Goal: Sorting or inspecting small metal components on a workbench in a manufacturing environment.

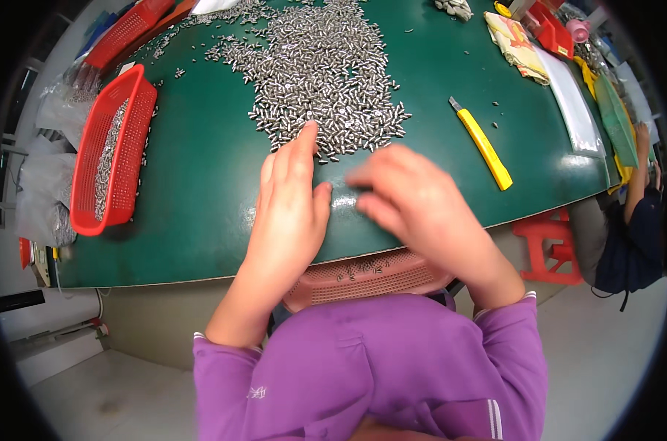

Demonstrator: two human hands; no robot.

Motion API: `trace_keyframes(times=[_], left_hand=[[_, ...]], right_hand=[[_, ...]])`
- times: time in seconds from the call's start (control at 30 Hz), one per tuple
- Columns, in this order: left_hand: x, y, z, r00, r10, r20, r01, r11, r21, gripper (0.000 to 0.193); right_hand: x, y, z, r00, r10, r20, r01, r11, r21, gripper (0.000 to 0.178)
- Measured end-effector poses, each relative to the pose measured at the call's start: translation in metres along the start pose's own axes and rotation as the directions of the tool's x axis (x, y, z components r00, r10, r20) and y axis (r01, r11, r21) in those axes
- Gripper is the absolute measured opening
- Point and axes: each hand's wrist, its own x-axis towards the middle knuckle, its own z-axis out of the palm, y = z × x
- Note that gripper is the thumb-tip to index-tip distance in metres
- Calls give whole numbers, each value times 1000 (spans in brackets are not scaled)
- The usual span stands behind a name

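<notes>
At the lower middle of the frame, a pink basket (311, 289) with a few pieces in it sits below the edge of the green table (201, 176). A red stool (547, 248) and a seated person (631, 246) are at the right. On the table, a red basket (133, 158) of small metal parts stands at the left, and a yellow cutter (485, 150) lies right of centre, blade toward the top. The pile (322, 81) of metal pieces spreads from the centre to the top edge, with a cloth (516, 45) at the upper right

The right hand (414, 195), blurred, is over the table just below the pile, thumb and forefinger parted; whether the curled fingers hold anything cannot be told. The left hand (289, 187) has its fingers nearly straight, gripping nothing, fingertips at the pile's near edge
</notes>
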Motion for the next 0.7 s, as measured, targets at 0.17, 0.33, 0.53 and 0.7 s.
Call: trace_keyframes(times=[0.17,0.33,0.53,0.7], left_hand=[[7,2,1,998,-48,39,52,992,-117,69],[3,3,2,996,-79,50,88,972,-218,68],[-11,2,1,998,-46,35,54,961,-272,66],[-15,-1,3,999,10,-31,-19,957,-290,64]], right_hand=[[20,16,12,1000,20,-4,-21,993,-116,25],[19,14,21,999,25,-36,-29,993,-117,20],[6,13,23,999,-13,-34,12,1000,-17,11],[8,7,21,999,17,-47,-17,1000,-7,15]])
